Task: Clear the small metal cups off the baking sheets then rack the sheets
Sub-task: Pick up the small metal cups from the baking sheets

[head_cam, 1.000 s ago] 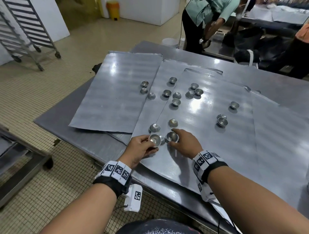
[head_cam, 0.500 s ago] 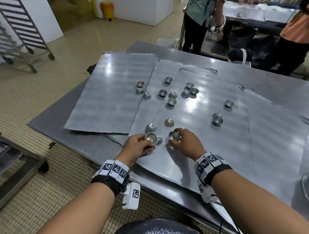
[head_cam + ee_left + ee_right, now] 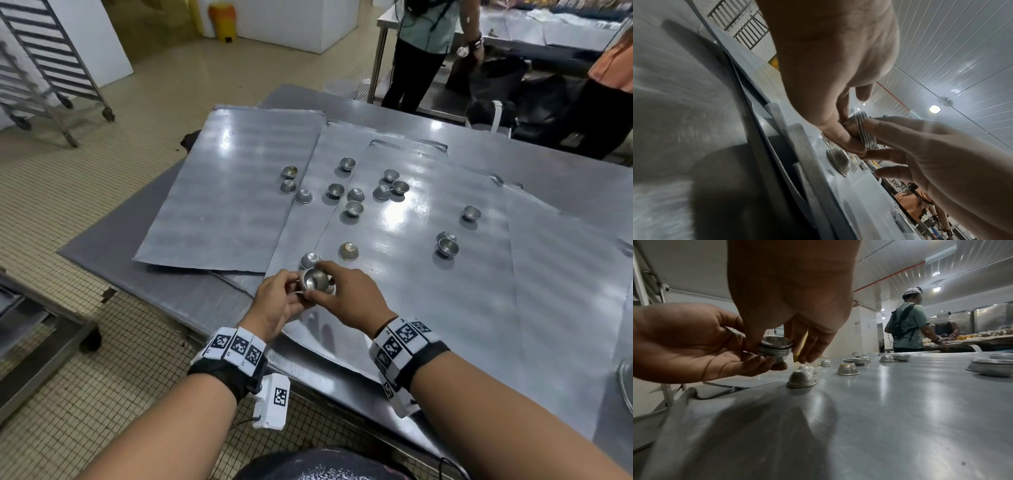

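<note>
Both hands meet just above the near edge of the front baking sheet point(image 3: 428, 308), holding one nested stack of small metal cups point(image 3: 313, 279) between them. The left hand point(image 3: 274, 305) cradles the stack from below, fingers curled under its base and thumb against its side; the right wrist view shows about five rims packed one inside another. The right hand point(image 3: 349, 298) comes over the top, thumb and forefinger pinching the uppermost cup at the rim while the other fingers hang loosely extended. Three sheets are plainly told apart, overlapping like shingles on the steel table point(image 3: 565, 185): a left sheet point(image 3: 222, 205), a middle sheet point(image 3: 301, 233) and the front one; further edges show at the right, but how many lie there I cannot tell. Loose cups still scattered on the sheets number about fourteen. Two inverted ones sit closest to the hands, one point(image 3: 311, 259) touching distance beyond the stack and another point(image 3: 348, 251) just to its right. A cluster of about nine lies farther back, three more stand well to the right. A wheeled rack point(image 3: 51, 68) stands on the tiled floor at the far left, and two people stand beyond the table.
</note>
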